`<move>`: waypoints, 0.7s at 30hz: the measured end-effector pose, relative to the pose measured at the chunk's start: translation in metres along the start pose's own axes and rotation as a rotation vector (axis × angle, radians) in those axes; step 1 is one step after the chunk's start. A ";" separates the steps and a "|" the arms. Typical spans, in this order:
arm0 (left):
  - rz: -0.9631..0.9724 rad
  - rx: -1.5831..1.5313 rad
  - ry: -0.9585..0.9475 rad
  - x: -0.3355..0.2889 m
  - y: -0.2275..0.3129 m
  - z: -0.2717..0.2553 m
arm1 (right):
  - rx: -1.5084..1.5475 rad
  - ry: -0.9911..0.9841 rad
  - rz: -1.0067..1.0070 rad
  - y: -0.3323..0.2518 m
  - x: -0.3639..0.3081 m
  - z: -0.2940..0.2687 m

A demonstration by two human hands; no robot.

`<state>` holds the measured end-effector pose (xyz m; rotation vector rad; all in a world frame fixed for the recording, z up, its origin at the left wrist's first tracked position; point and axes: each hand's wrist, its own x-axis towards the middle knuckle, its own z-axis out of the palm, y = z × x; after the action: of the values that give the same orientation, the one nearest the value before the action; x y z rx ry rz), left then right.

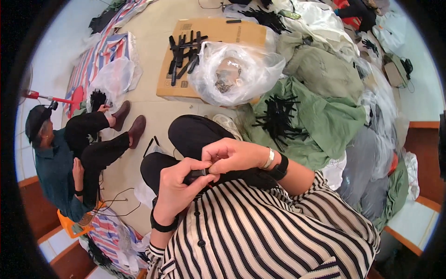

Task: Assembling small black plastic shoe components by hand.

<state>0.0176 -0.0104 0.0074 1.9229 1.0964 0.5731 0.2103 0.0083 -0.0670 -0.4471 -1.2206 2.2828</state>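
The small black piece sat pinched between the fingertips of your left hand; your right hand, fingertips drawn together, met its right end. Tiled floor stretched between your left knee and the near left corner of the cardboard box; black strips lay along the box's left edge.

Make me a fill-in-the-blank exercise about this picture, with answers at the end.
A small dark piece is held by ____ hands: the left hand and right hand.
The shiny bracelet is worn on the ____ wrist.
The clear plastic bag rests on a brown box made of ____.
The bunch of black strips nearest the right hand lies on ____ cloth.

Missing words: two; right; cardboard; green.
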 end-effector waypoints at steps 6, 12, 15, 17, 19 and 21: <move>0.022 -0.074 0.003 0.004 0.001 0.005 | 0.048 0.032 0.032 -0.002 -0.009 -0.002; 0.075 -0.036 -0.042 -0.001 0.001 0.004 | 0.015 -0.025 0.017 -0.002 -0.009 -0.002; 0.138 0.006 -0.008 -0.001 -0.002 0.009 | -0.043 0.016 -0.015 -0.008 -0.007 0.001; 0.214 0.004 0.050 0.000 -0.001 0.011 | -0.152 0.043 -0.035 -0.012 -0.005 -0.001; 0.263 -0.004 0.089 0.001 -0.001 0.009 | -0.254 0.071 -0.031 -0.029 -0.010 -0.002; 0.033 -0.100 0.056 -0.002 0.004 0.005 | -0.569 0.132 0.047 -0.045 -0.023 -0.018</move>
<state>0.0221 -0.0154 0.0084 1.8514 1.0532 0.6907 0.2508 0.0284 -0.0378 -0.8187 -1.7971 1.8760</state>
